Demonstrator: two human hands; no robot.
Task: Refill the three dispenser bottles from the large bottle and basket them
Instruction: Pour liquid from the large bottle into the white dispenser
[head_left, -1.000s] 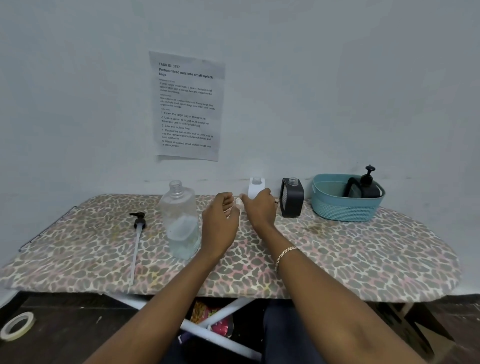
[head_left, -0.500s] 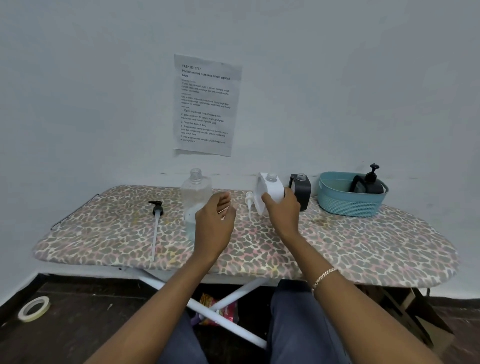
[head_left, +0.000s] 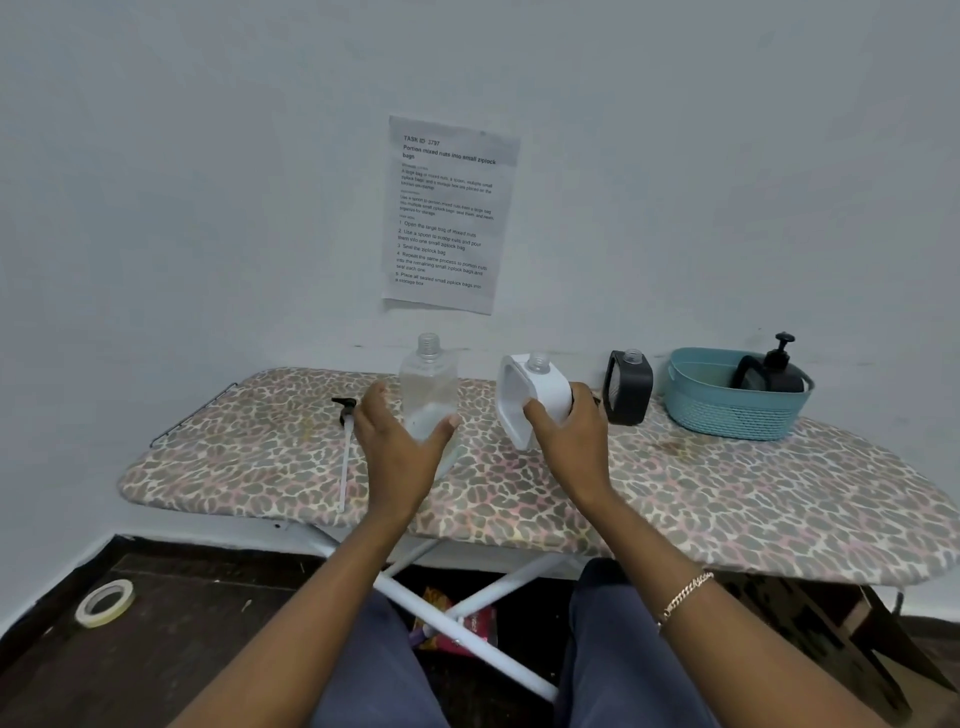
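White dispenser bottle (head_left: 540, 397) gripped tilted by right hand (head_left: 566, 441), left hand (head_left: 402, 441) spread around large clear bottle (head_left: 428, 395), capless.

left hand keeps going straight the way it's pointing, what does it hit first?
Most likely the large clear bottle: the left hand is open, its fingers spread toward the bottle's lower body. Whether they touch already is unclear from this single view.

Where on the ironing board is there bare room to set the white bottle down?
Bare cover at the front right, before the basket and black bottle, and left of the loose pump. Crowded mid-board: large bottle, left hand, right hand holding the white bottle.
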